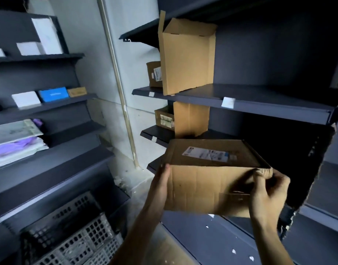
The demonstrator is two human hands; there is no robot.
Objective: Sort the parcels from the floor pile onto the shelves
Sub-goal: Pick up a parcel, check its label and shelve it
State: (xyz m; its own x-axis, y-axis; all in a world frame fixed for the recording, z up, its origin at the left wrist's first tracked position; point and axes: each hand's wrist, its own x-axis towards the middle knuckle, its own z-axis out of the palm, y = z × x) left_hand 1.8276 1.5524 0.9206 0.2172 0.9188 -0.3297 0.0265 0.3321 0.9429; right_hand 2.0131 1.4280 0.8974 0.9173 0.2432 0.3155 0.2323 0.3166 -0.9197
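- A person's two bare hands hold one brown cardboard parcel (206,190) between them, lifted in front of a dark shelf unit (260,100) on the right.
- The left hand (160,186) clasps the parcel's left edge with its thumb on the near face. Its fingers are hidden behind the box.
- The right hand (267,190) grips the upper right corner, fingers curled over the frayed top edge.
- The parcel is tilted, so its top shows. One white shipping label (208,154) is stuck there.
- Four more cardboard boxes stand on the right unit, two per shelf.
- One shelf holds a tall open box (187,56) with a small labelled box (154,74) just behind it.
- The shelf below holds a plain tall box (191,119) beside a second small labelled box (164,119).
- A second shelf unit (49,108) on the left holds several white boxes, one blue box (53,94), one small brown box (77,91) and a stack of pale and purple mailer bags (15,146).
- One perforated plastic crate (74,236) sits at the lower left.
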